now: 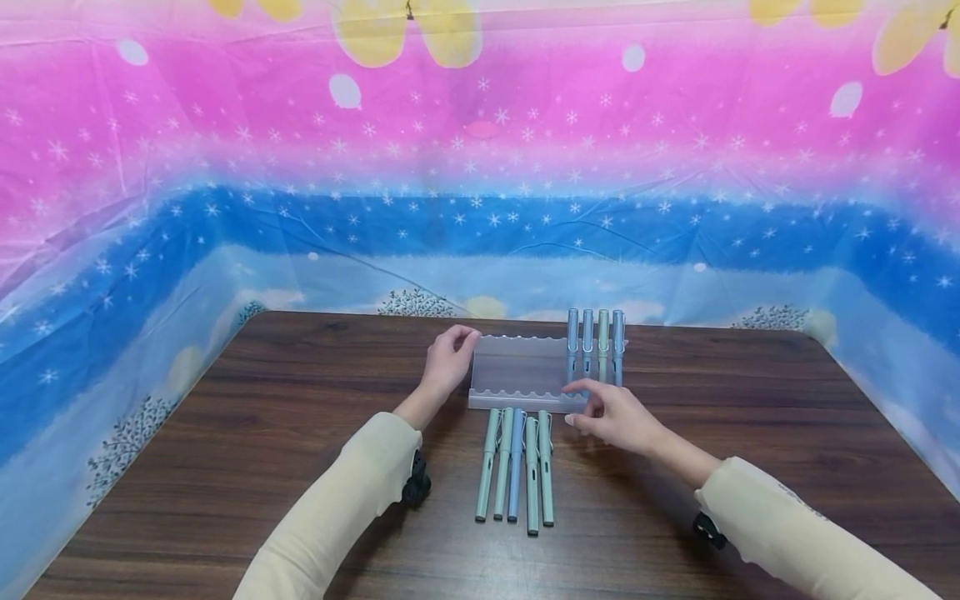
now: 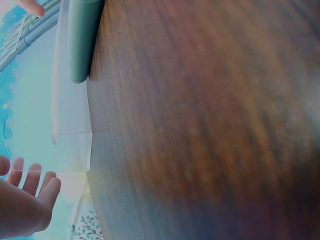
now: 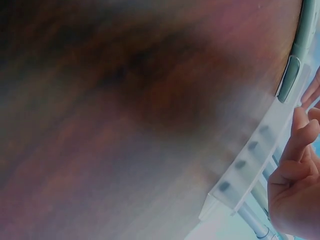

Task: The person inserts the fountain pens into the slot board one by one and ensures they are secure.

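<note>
A clear plastic pen rack (image 1: 517,367) with scalloped edges stands near the back of the table. Three blue pens (image 1: 573,342) and one green pen (image 1: 603,342) stand upright in its right end. My left hand (image 1: 447,362) grips the rack at its upper left corner, and the left wrist view shows those fingers (image 2: 33,177) at its side. In front of the rack's right part is my right hand (image 1: 618,415), thumb and index finger apart with nothing between them. Several green pens (image 1: 546,471) and a blue pen (image 1: 516,467) lie side by side before the rack.
The dark wood-grain table (image 1: 247,450) reaches back to a patterned cloth (image 1: 480,225) that hangs round its far and side edges. Black wrist straps (image 1: 415,481) show at the cream sleeves (image 1: 352,479) of both arms.
</note>
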